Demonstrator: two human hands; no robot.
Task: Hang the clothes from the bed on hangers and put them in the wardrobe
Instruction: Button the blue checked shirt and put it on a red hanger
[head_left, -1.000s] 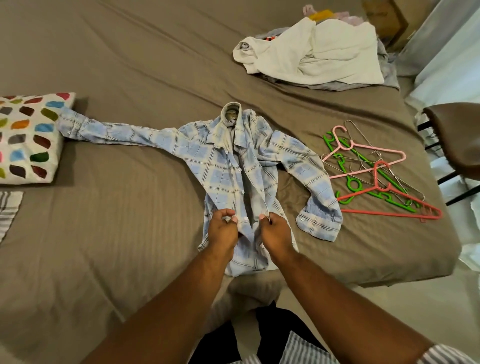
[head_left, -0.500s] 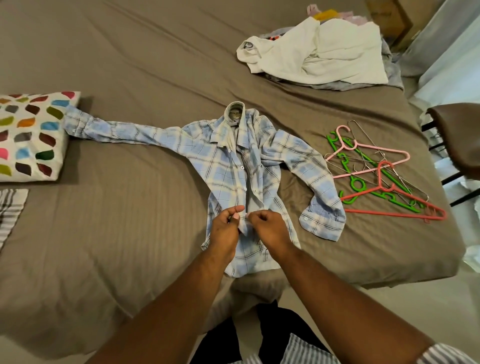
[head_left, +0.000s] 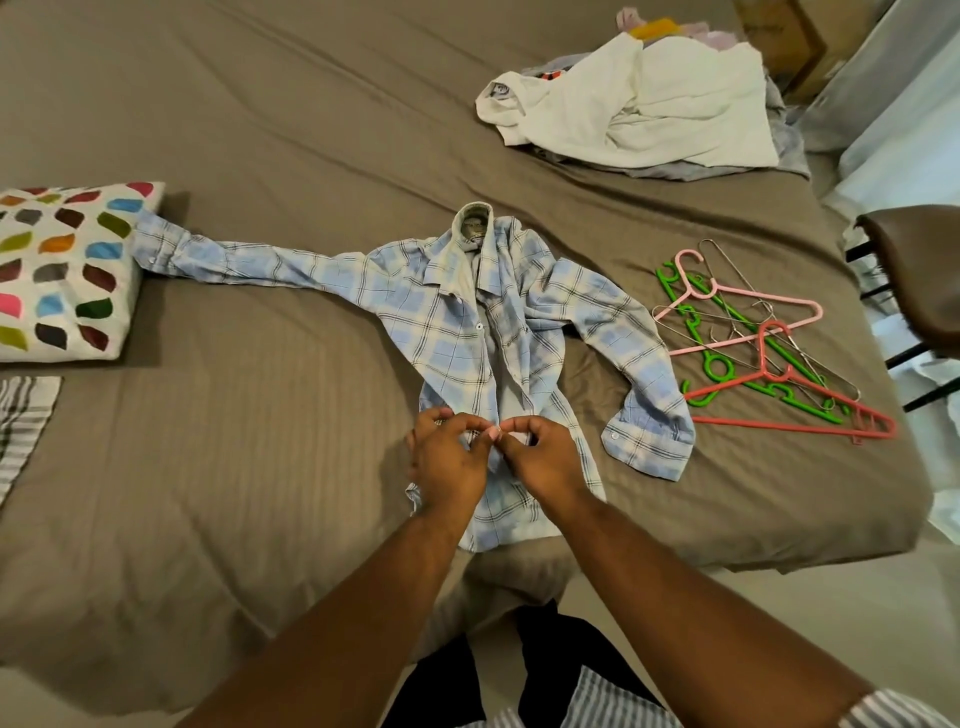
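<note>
A blue plaid shirt (head_left: 441, 332) lies flat on the brown bed (head_left: 260, 441), collar away from me, one sleeve stretched left to the pillow. My left hand (head_left: 449, 462) and my right hand (head_left: 543, 460) meet at the lower front placket, fingertips pinching the two fabric edges together. Beside the shirt's right sleeve lies a heap of hangers (head_left: 769, 343): pink, red, green plastic and thin wire ones. A pile of clothes (head_left: 649, 93), white garment on top, sits at the bed's far right. No wardrobe is in view.
A white pillow with coloured leaf shapes (head_left: 62, 270) rests at the left edge, striped cloth (head_left: 21, 421) below it. A brown chair (head_left: 914, 275) stands right of the bed. The bed's near corner ends just in front of my legs.
My hands have come together from slightly apart, drawing the two front edges of the shirt closed at the lower placket. The shirt itself stays in place.
</note>
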